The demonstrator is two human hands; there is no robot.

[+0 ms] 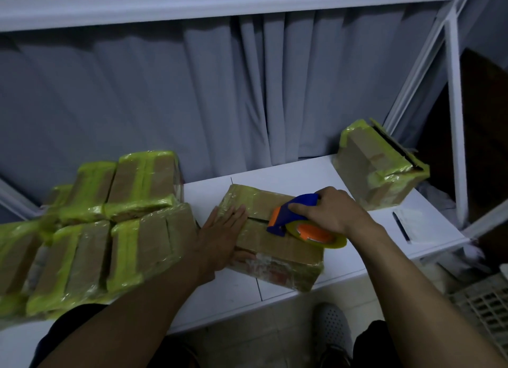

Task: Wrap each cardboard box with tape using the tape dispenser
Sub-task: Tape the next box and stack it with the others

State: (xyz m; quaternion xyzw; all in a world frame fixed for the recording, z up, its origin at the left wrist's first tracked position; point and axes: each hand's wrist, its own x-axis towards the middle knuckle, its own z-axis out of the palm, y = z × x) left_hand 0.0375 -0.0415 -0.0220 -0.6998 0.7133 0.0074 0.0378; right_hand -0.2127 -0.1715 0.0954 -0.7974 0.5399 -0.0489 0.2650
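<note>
One box (275, 246) lies central on the bench (275, 175), seam (257, 218) untaped. My right grip (332, 213) clamps the tape dispenser (277, 219) atop it; my left grip (220, 230) presses flat, fingers straight. I advise a steady pull along the seam.

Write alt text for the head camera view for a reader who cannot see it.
A person's right hand holds a blue and orange tape dispenser on a cardboard box on a white table, while the left hand presses flat on it. Taped boxes are piled at left; another taped box sits far right.
</note>
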